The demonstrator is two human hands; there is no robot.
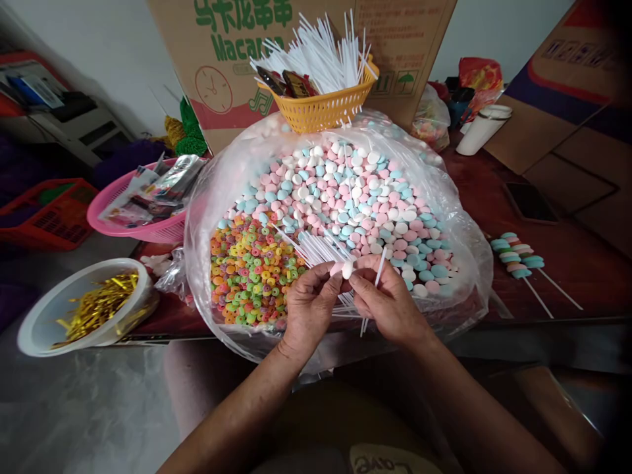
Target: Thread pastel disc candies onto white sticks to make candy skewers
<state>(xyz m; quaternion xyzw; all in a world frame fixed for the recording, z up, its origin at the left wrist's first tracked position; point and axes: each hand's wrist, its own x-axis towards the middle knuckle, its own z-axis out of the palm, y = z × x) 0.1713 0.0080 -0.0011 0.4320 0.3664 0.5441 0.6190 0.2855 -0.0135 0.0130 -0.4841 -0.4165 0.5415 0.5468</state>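
Note:
My left hand (312,296) pinches a pink marshmallow (336,268) between thumb and fingers. Right beside it, a white marshmallow (347,269) sits at the fingertips of my right hand (382,296), which also has a white stick (381,263) sticking up between its fingers. Whether the two sweets touch is hard to tell. Beneath my hands lies a bundle of white sticks (316,247). Around it, a clear plastic bag (469,263) holds pink, white and blue marshmallows (355,191), with colourful ring candies (251,270) on the left.
Behind the bag, a yellow basket (323,108) of white sticks stands before a cardboard box (212,99). To the left are a pink basket (162,230) of packets and a bowl (143,283) of gold ties. Finished-looking skewers (518,257) and a phone (530,202) lie right.

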